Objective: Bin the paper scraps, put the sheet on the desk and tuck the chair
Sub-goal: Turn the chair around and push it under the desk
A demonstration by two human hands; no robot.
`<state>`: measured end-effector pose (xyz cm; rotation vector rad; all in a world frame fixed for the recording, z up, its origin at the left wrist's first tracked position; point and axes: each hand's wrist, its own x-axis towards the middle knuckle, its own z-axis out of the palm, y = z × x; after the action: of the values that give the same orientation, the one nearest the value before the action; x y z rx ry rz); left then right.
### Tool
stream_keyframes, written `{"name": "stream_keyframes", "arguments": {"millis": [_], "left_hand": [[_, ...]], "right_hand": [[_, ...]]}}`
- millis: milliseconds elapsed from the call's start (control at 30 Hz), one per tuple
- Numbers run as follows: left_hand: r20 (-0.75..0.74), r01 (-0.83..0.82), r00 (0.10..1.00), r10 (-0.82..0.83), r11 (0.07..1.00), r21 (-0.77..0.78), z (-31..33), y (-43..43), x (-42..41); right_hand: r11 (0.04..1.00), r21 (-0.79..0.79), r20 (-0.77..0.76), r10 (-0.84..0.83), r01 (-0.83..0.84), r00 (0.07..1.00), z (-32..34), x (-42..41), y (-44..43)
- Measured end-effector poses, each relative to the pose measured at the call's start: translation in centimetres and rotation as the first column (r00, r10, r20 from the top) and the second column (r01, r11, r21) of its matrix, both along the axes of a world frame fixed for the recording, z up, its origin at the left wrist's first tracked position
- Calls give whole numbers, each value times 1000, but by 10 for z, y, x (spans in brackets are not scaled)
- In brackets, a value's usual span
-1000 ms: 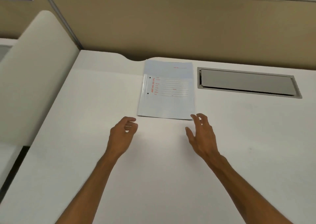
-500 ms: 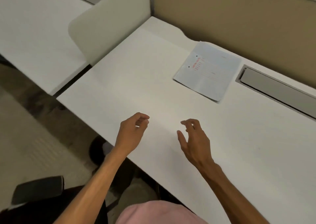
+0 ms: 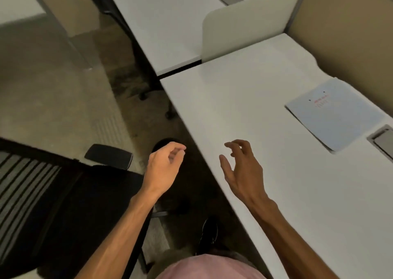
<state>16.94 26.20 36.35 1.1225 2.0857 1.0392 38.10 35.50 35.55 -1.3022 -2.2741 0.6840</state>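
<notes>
**Spotter:** Since the sheet [image 3: 331, 111] already lies flat on the desk [image 3: 244, 108], close to the back partition and just beside the grey cable hatch [image 3: 382, 140], you can count that step as done.

**Operator:** And the scraps?

**Spotter:** You have no scraps on the desk that I can see, and none on the floor beside it. No bin is plain to me either; a dark round shape sits under the desk edge behind your left hand [image 3: 163, 168], but I cannot tell what it is. So I judge that step finished, without proof.

**Operator:** What are my hands doing?

**Spotter:** Your left hand hangs off the desk's front edge, over the floor, fingers curled loosely toward the thumb. Whether anything small is pinched there, I cannot tell; nothing shows. Your right hand [image 3: 242, 170] hovers over the desk's front edge with fingers spread and bent, holding nothing.

**Operator:** So the chair is left.

**Spotter:** Yes. Your chair [image 3: 70, 204] stands out from the desk, well to its left front, its black seat near your left forearm and the striped mesh back farther away. One armrest pad [image 3: 108, 156] points toward the desk. It is not tucked; you would need to take it and roll it under the desk.
</notes>
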Motion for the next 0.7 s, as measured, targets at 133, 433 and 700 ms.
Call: {"name": "stream_keyframes", "arguments": {"millis": [133, 433, 700], "left_hand": [[-33, -123, 992, 126, 990, 63, 10, -68, -11], [-119, -382, 918, 378, 924, -9, 16, -259, -41], [-135, -513, 850, 509, 858, 0, 18, -423, -51]], "right_hand": [[995, 9, -6, 101, -101, 995, 6, -29, -41], [932, 19, -52, 361, -361, 931, 23, -91, -193], [871, 7, -65, 491, -491, 869, 32, -131, -330]]}}
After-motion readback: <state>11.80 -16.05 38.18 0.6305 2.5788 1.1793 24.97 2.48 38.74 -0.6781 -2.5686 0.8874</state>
